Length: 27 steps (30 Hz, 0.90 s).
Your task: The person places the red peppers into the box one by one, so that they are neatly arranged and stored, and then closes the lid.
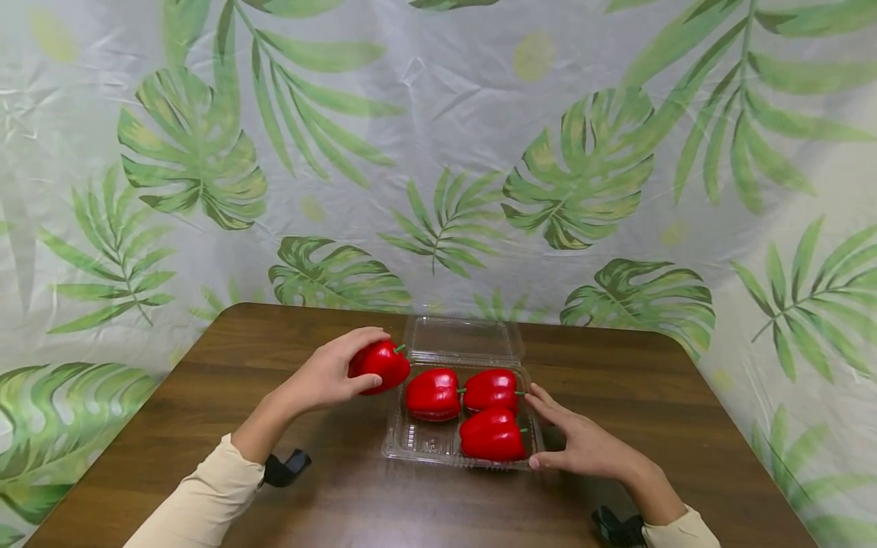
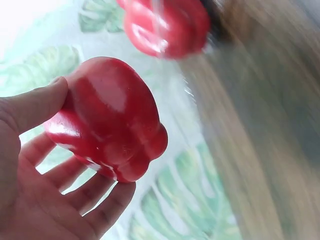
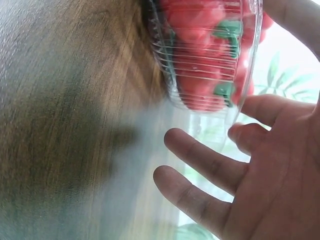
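In the head view a clear plastic clamshell container lies on the table with its lid folded back. Three red bell peppers sit inside: one at the far left, another at the far right, the third at the near right. My left hand grips a further red bell pepper just left of the container, thumb on one side and fingers on the other. That pepper fills the middle of the left wrist view. Along the container's right rim, my right hand rests with fingers spread and thumb touching the edge.
The transparent lid extends toward the back edge of the brown wooden table. Behind the table hangs a leaf-patterned cloth. Black straps are around both wrists.
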Available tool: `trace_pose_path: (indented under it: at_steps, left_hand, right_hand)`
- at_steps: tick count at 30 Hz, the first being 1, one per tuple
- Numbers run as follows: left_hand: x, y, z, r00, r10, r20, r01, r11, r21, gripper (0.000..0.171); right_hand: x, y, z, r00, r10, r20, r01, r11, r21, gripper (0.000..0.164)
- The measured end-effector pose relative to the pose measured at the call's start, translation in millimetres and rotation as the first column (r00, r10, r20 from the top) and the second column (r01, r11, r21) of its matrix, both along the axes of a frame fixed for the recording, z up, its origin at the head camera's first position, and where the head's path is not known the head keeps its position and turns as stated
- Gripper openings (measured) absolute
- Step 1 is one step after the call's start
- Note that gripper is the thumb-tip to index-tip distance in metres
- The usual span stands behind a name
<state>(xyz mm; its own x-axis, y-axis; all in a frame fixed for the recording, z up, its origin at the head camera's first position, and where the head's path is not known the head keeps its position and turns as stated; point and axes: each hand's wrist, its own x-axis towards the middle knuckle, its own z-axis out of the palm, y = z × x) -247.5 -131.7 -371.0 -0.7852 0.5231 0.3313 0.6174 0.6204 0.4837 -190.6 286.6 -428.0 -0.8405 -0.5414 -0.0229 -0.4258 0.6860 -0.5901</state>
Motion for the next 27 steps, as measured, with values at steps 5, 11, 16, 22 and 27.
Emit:
trace_pose_path:
  at_steps: [5, 11, 16, 22, 27]
  left_hand:
    - [14.5, 14, 10.9, 0.999, -0.052, -0.002, 0.052, 0.999, -0.013, 0.058]
    - [26.3, 26, 12.6, 0.992, -0.128, -0.001, 0.128, 0.991, -0.045, 0.06]
    - [35.3, 36, 11.6, 0.983, -0.184, 0.014, 0.184, 0.982, -0.046, 0.06]
    - [44.8, 48, 7.9, 0.97, -0.234, 0.065, 0.238, 0.969, -0.061, 0.06]
    - [45.6, 52, 0.6, 0.972, -0.232, 0.041, 0.235, 0.967, -0.102, 0.062]
  right_hand:
    - [-0.4, 0, -0.3, 1.0, -0.001, -0.002, 0.001, 1.0, 0.001, 0.094]
    - [0.1, -1, 0.4, 1.0, -0.002, -0.008, 0.002, 1.0, 0.01, 0.094]
    - [1.0, -1, 1.4, 1.0, -0.007, -0.003, 0.007, 1.0, 0.004, 0.094]
    - [1.8, -1, 1.6, 1.0, -0.012, -0.005, 0.012, 1.0, 0.011, 0.094]
    - [1.6, -2, 1.6, 1.0, -0.015, -0.013, 0.015, 1.0, 0.021, 0.095]
